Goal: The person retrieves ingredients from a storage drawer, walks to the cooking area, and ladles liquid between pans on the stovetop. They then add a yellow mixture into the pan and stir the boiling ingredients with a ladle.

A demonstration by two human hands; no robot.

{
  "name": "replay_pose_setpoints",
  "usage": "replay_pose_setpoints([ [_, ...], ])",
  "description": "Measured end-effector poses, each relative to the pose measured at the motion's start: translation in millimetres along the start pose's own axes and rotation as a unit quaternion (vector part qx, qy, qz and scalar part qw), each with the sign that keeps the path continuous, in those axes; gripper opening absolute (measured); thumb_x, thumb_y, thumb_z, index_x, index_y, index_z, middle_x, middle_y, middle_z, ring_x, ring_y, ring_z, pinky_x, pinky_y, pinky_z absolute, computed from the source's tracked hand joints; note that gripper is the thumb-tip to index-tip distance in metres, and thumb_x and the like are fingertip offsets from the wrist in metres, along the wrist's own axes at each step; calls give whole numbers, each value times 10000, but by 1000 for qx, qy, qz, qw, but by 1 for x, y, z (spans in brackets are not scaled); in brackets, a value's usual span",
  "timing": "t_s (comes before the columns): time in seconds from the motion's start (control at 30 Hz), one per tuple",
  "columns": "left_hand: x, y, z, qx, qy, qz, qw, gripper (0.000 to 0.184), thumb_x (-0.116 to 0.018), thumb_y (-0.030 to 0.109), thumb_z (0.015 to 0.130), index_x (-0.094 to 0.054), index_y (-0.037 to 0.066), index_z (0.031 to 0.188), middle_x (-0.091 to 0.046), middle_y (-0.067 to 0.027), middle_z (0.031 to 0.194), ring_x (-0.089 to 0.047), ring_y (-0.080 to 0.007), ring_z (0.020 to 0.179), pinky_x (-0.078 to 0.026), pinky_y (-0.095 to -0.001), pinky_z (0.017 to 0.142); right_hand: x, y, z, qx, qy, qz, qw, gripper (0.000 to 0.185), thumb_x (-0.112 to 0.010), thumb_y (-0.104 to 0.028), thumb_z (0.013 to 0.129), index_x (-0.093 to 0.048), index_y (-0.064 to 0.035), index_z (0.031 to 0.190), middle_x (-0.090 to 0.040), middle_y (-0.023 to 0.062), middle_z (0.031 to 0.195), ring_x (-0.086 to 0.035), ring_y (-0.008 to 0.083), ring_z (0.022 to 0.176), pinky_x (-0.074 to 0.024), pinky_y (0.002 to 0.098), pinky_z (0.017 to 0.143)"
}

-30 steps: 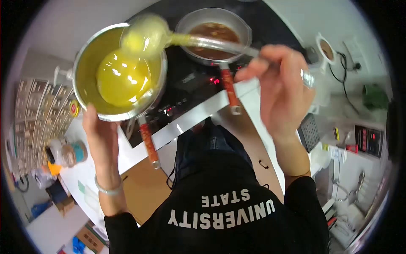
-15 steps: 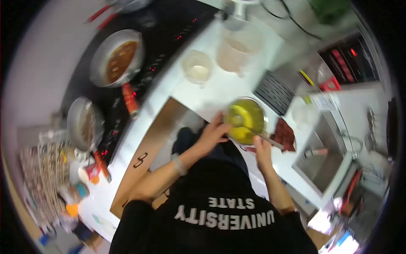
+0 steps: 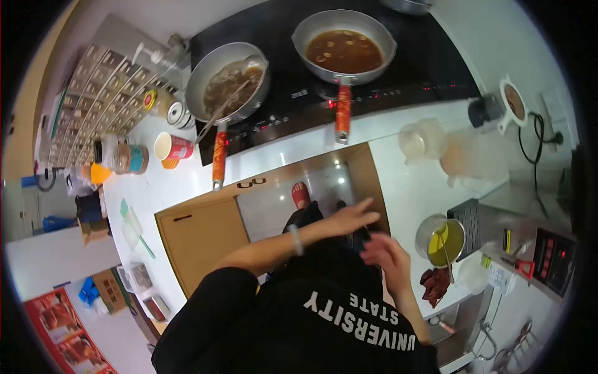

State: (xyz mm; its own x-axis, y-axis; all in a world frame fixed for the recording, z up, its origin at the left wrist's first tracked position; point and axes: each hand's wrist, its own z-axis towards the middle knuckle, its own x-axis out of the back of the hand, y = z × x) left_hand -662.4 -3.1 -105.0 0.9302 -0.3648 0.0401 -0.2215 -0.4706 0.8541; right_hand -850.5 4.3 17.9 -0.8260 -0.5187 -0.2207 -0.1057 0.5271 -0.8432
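Over the floor gap in front of my body, my left hand (image 3: 354, 218) has its fingers stretched out and holds nothing. Close beside it is my right hand (image 3: 387, 257), somewhat blurred, with its fingers apart and nothing seen in them. To their right, a metal pot (image 3: 422, 240) stands on the white counter with yellow liquid (image 3: 453, 240) inside. A long-handled utensil (image 3: 446, 258) rests in that pot, its handle leaning over the near rim. A dark red cloth (image 3: 436, 287) lies crumpled beside the pot. Neither hand touches the pot.
Two pans, one with brown liquid and a ladle (image 3: 233, 100) and another pan (image 3: 344, 53) with brown liquid, sit on the black cooktop (image 3: 299, 118). Clear jugs (image 3: 420, 140) stand at right. A paper cup (image 3: 174, 147) and jars (image 3: 129, 157) are at left. A sink (image 3: 458, 330) lies lower right.
My right hand has let go of the utensil in the pot, and my left hand has come away from the rim. Both hands are now left of the pot; the view has turned toward the cooktop.
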Motion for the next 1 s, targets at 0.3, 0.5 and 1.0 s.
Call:
replay_pose_setpoints([
  [0.3,157,-78,-205,31,436,-371,820,566,-484,344,933,-343,73,1410,-580,-123,1159,-593,-232,1021,-474,-359,866,-248,-92,250,475,-65,-580,659,526,-608,-89,779,-505,-144,1292,-603,64,870,-626,223,786,-496,337,607],
  [0.5,204,-50,-226,-67,400,-383,830,531,-410,345,974,-337,36,1399,-599,-132,1114,-609,-220,975,-483,-343,846,-280,-103,280,507,-98,-625,586,268,-635,-116,737,-628,-118,1004,-604,33,779,-619,225,666,-485,326,578],
  [1.0,241,-15,-227,-164,558,-246,775,412,-414,254,976,-439,-37,1266,-550,-73,795,-508,-122,644,-441,-247,610,-218,-151,280,553,-109,-647,514,284,-592,-126,787,-589,-16,1049,-609,126,979,-657,250,779,-518,343,634],
])
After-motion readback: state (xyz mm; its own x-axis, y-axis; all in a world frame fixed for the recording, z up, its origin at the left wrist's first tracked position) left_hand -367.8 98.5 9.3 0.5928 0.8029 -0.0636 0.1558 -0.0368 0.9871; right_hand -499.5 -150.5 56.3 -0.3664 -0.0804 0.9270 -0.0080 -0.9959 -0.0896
